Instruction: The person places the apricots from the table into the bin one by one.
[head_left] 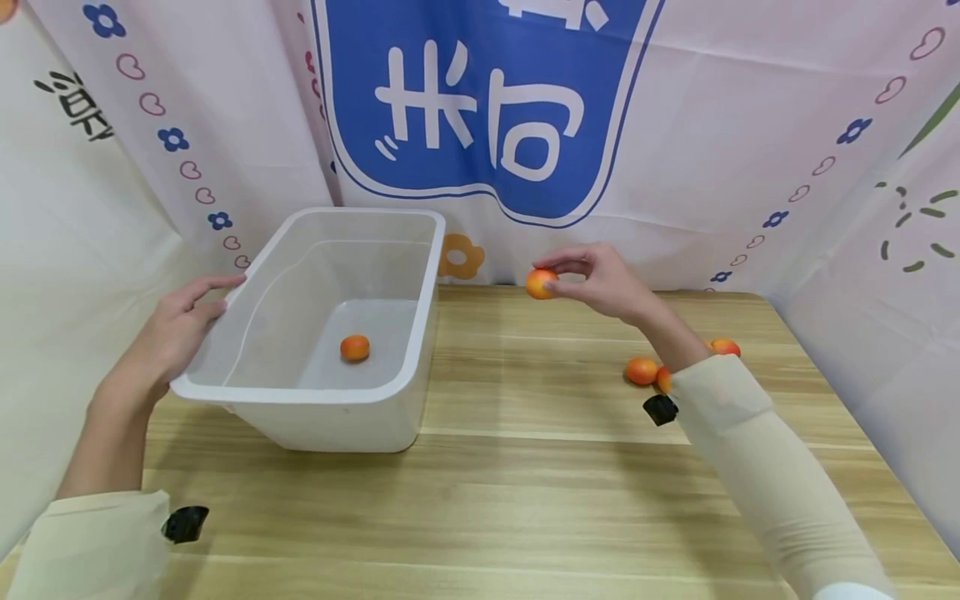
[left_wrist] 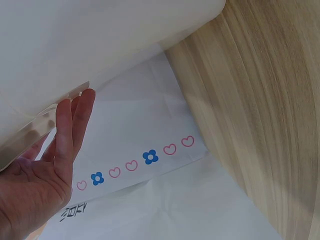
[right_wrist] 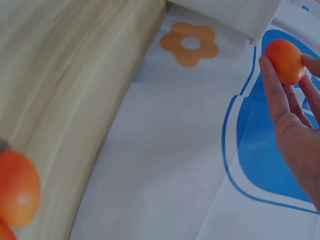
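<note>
In the head view my right hand [head_left: 600, 282] pinches a small orange-red fruit [head_left: 540, 284] between thumb and fingertips, raised near the table's back edge. The right wrist view shows the same oval fruit [right_wrist: 285, 61] at the fingertips. My left hand [head_left: 174, 329] grips the left rim of a white plastic bin [head_left: 378, 395], its fingers along the outside below the lip in the left wrist view. Inside the bin, one orange fruit [head_left: 355, 348] lies on the floor. Several like fruits [head_left: 641, 371] rest on the table at right, partly hidden by my right forearm.
The bin stands on the left of a wood-grain table [head_left: 480, 517]. A printed white cloth [head_left: 712, 150] with a blue panel hangs behind the table, and more cloth closes both sides. A black wrist device [head_left: 661, 409] juts from my right sleeve.
</note>
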